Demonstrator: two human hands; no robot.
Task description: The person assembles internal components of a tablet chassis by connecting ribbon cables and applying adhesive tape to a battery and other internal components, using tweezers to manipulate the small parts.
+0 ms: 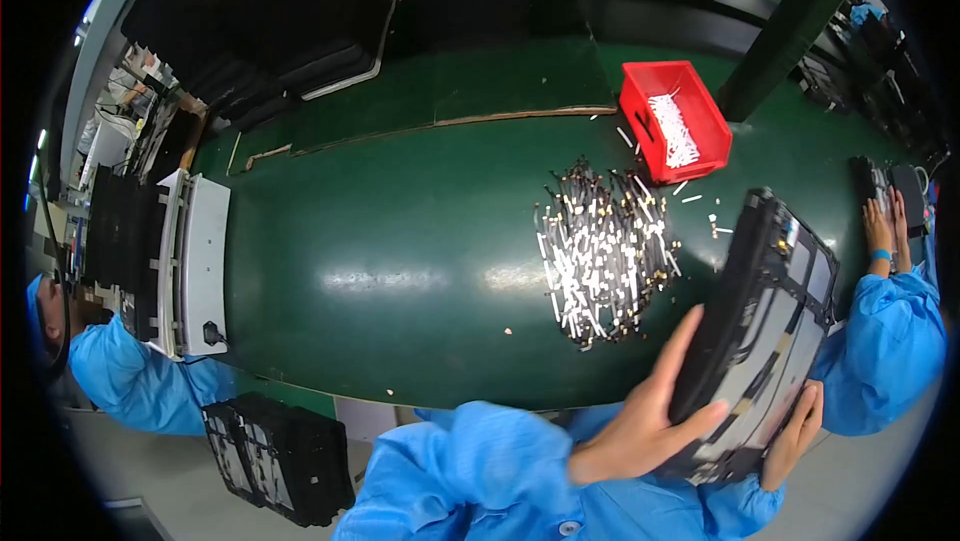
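At the right end of the green table I hold a tilted stack of flat black device housings. The uppermost one shows grey battery-like panels and small electronic parts. My left hand grips the stack's left side, thumb across the face and fingers along the edge. Closed on its lower right edge is my right hand, partly hidden behind the stack. Left of the stack lies a loose heap of short black cables with white pieces on them.
A red bin with white strips stands beyond the heap. Black stacks fill the far left; a white panel stands at the left edge. Co-workers in blue sleeves are on both sides. More housings sit below the table's left front.
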